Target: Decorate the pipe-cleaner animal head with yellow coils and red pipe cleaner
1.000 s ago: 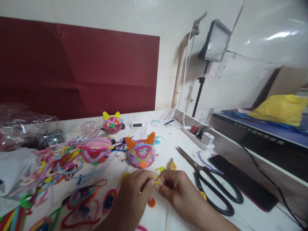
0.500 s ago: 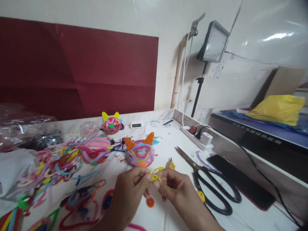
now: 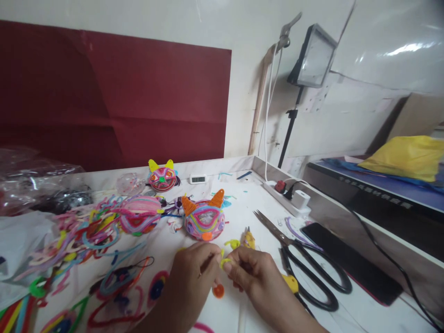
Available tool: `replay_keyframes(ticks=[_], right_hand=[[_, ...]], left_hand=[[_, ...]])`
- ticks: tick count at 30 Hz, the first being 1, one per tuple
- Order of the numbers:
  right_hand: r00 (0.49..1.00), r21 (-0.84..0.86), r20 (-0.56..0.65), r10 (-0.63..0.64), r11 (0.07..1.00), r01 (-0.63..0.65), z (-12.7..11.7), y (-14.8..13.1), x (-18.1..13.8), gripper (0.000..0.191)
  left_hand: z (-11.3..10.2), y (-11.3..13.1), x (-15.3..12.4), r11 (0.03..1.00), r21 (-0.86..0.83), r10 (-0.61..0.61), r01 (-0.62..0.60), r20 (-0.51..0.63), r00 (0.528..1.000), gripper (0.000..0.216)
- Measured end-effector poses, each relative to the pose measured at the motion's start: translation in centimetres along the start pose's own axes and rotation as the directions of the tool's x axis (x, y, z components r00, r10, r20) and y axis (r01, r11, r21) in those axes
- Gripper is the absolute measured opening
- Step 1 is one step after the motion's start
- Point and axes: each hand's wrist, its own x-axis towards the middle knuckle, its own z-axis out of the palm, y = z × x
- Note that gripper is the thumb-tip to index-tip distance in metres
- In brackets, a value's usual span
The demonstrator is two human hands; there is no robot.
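Both my hands meet low in the middle, just above the white table. My left hand (image 3: 194,273) and my right hand (image 3: 250,269) pinch a small yellow pipe-cleaner piece (image 3: 225,262) between their fingertips. Below the fingers lies an orange disc (image 3: 218,291). Right behind my hands stands a round animal-head ornament (image 3: 204,223) wrapped in coloured pipe cleaner, with orange ears. Another yellow pipe-cleaner piece (image 3: 233,243) rests just beyond my right hand, beside yellow-handled pliers (image 3: 249,238), partly hidden by that hand.
Large black-handled scissors (image 3: 294,254) and a black phone (image 3: 350,261) lie at the right, near a power strip (image 3: 286,196). Loose pipe cleaners (image 3: 93,226) heap at the left. Behind them are a finished-looking head with yellow ears (image 3: 162,176) and a small digital clock (image 3: 198,179).
The yellow piece has turned between my fingertips and shows less of its flat side. My left hand has rolled slightly. The whole view has shifted a little.
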Motion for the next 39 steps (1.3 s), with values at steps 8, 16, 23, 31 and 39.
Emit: replay_keyframes(ticks=[8,16,23,31,39], right_hand=[[0.999,-0.368,0.051,0.006,0.93,0.013,-0.7,-1.7,-0.2,0.02],[0.999,0.038,0.047,0.022,0.999,-0.024,-0.5,-0.8,0.3,0.031],[0.998,0.423,0.013,0.056,0.904,-0.056,-0.4,-1.4,0.6,0.043],[0.995,0.554,0.023,0.095,0.827,-0.092,0.1,-1.7,0.4,0.036],[0.999,0.437,-0.022,0.027,0.899,-0.014,-0.5,-1.2,0.5,0.041]], left_hand=[[0.6,-0.9,-0.5,0.866,0.39,0.326,-0.312,0.031,0.945,0.027],[0.3,-0.7,-0.2,0.956,0.199,0.218,-0.213,-0.001,0.976,0.028],[0.2,-0.2,0.1,0.964,-0.253,-0.079,0.078,0.007,0.997,0.02],[0.2,-0.1,0.0,0.998,-0.057,-0.002,-0.004,-0.108,0.994,0.022],[-0.2,0.1,0.1,0.992,0.101,0.081,-0.069,-0.123,0.989,0.024]])
